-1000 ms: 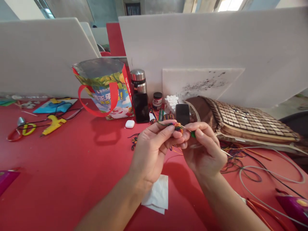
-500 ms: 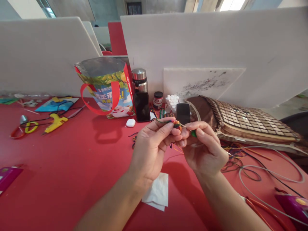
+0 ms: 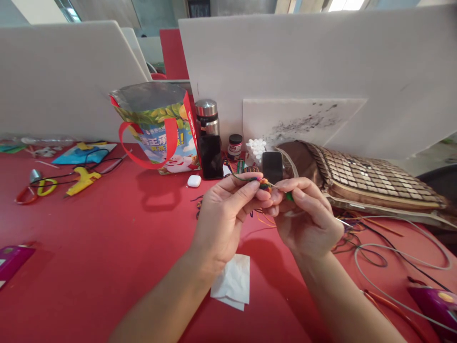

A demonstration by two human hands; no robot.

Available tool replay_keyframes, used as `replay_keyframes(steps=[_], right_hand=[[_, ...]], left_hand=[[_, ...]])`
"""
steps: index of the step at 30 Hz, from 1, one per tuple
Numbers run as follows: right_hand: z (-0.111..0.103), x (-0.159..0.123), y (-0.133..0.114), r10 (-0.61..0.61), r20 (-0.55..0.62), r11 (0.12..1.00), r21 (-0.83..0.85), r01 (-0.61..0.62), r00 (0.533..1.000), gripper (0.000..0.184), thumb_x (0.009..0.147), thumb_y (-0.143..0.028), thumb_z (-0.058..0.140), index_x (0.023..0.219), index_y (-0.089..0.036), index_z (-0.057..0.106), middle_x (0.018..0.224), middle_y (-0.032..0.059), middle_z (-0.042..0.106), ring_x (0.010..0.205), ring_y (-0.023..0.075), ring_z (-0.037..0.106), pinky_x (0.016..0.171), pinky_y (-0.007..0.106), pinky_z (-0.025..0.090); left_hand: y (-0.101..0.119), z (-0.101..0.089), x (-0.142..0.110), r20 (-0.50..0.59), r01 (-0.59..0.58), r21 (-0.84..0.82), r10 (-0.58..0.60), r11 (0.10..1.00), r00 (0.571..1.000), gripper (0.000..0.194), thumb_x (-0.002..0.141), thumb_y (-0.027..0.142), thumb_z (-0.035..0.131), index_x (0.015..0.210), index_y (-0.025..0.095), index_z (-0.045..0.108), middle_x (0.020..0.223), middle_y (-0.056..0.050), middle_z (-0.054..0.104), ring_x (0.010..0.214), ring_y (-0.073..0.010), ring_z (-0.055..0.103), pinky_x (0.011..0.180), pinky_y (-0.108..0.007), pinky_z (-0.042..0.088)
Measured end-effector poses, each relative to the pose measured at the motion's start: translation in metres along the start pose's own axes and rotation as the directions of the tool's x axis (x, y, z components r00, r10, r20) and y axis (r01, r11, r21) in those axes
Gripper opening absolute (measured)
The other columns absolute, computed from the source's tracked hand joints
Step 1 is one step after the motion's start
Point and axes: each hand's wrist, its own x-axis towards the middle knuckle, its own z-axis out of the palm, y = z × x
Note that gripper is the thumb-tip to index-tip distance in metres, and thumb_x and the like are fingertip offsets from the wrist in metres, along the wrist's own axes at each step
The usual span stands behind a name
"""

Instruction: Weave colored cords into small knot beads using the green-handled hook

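Multicoloured small yarn piece (image 3: pixel 264 185) sits pinched between the thumb and fingers of the left hand (image 3: pixel 223 214), raised above the smooth red tabletop (image 3: pixel 160 267). The right hand (image 3: pixel 310 216) grips a thin, straight, silvery rod (image 3: pixel 344 222), its front end at the yarn. Since the earlier frame, the right hand has edged slightly rightward; the left pinch remains.

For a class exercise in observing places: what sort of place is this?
Probably a craft workspace: a yellow glue gun lies on the red table, a pale partition board stands at the back, and the left hand holds a small multicoloured yarn piece.
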Motion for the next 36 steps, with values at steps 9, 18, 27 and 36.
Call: replay_keyframes(steps=[9, 18, 27, 36], right_hand=[[-0.01, -0.011, 0.009, 0.083, -0.02, 0.995, -0.048, -0.084, 0.996, 0.014, 0.091, -0.024, 0.073, 0.095, -0.02, 0.086, 0.079, 0.0067, 0.082, 0.066, 0.0174, 0.075, 0.064, 0.029, 0.063], [-0.041, -0.057, 0.036, 0.25, -0.158, 0.96, -0.086, -0.266, 0.955, 0.014, 0.087, -0.033, 0.082, 0.094, -0.021, 0.087, 0.08, 0.0068, 0.082, 0.064, 0.0168, 0.073, 0.062, 0.028, 0.062], [-0.05, -0.065, 0.042, 0.31, -0.125, 0.946, -0.054, -0.318, 0.942, 0.013, 0.09, -0.031, 0.082, 0.098, -0.022, 0.087, 0.085, 0.0059, 0.084, 0.072, 0.0141, 0.077, 0.068, 0.022, 0.062], [-0.055, -0.065, 0.042, 0.42, -0.1, 0.903, -0.049, -0.426, 0.902, 0.013, 0.09, -0.033, 0.081, 0.096, -0.023, 0.087, 0.08, 0.0055, 0.082, 0.063, 0.0172, 0.073, 0.061, 0.03, 0.062]], left_hand=[[-0.003, -0.022, 0.005, -0.062, 0.047, 0.074, -0.043, 0.996, 0.997, 0.015, 0.073, 0.015, 0.091, 0.085, 0.013, 0.083, 0.067, -0.001, 0.077, 0.062, -0.0092, 0.073, 0.067, -0.016, 0.062], [-0.03, -0.071, -0.011, -0.161, 0.257, 0.118, -0.237, 0.959, 0.958, 0.03, 0.062, 0.022, 0.1, 0.084, 0.012, 0.083, 0.068, -0.005, 0.078, 0.062, -0.0109, 0.073, 0.065, -0.018, 0.062], [-0.043, -0.088, -0.011, -0.094, 0.34, 0.084, -0.332, 0.937, 0.939, 0.032, 0.064, 0.028, 0.101, 0.085, 0.013, 0.083, 0.067, -0.004, 0.078, 0.059, -0.0113, 0.073, 0.066, -0.018, 0.061], [-0.05, -0.097, -0.016, -0.099, 0.381, 0.055, -0.375, 0.923, 0.922, 0.031, 0.069, 0.029, 0.099, 0.089, 0.014, 0.08, 0.07, -0.005, 0.079, 0.062, -0.0121, 0.074, 0.069, -0.021, 0.061]])
